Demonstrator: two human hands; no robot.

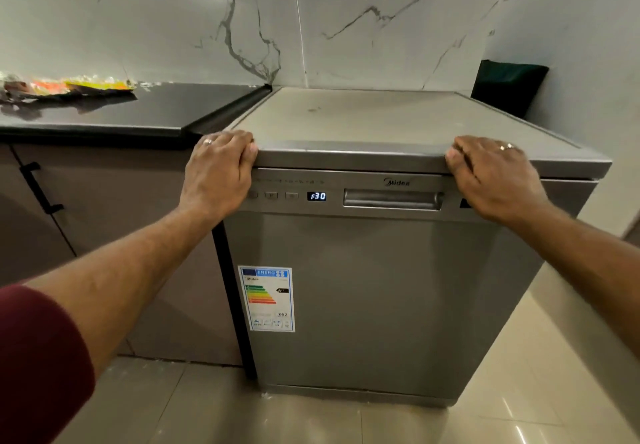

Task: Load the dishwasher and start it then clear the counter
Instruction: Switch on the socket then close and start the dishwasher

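**Already shut and lit: both hands on the dishwasher's top edge, litter waiting far left**

Squarely in front of the person stands the dishwasher [377, 291], its door closed flush and its display [317, 196] showing 1:30, which suggests a programme is chosen or running; which of the two cannot be told. Both hands sit at the near edge of the top panel [391, 121]. The left hand [218, 173] is at the near left corner, fingers curled over the lip and onto the front face above the small buttons [272, 195]. The right hand [495, 180] is near the right end of that same edge, fingers bent over the lip in the same way. Neither holds anything loose; both grip the edge itself.

The recessed door handle [393, 199] runs left to right between the two hands, slightly nearer the right one, just below and to the left of its fingertips.

For what remains, the relation that counts is sideways. The black counter [138, 111] meets the machine's left side and stretches away to the left, its long axis running left to right. On its far left part lies a heap of crumpled wrappers [69, 88], orange and yellow, well apart from both hands. The left hand is the nearer, so clearing would likely start with a reach left and away from that arm. A dark green cloth [509, 86] sits behind the machine's far right corner against the wall.
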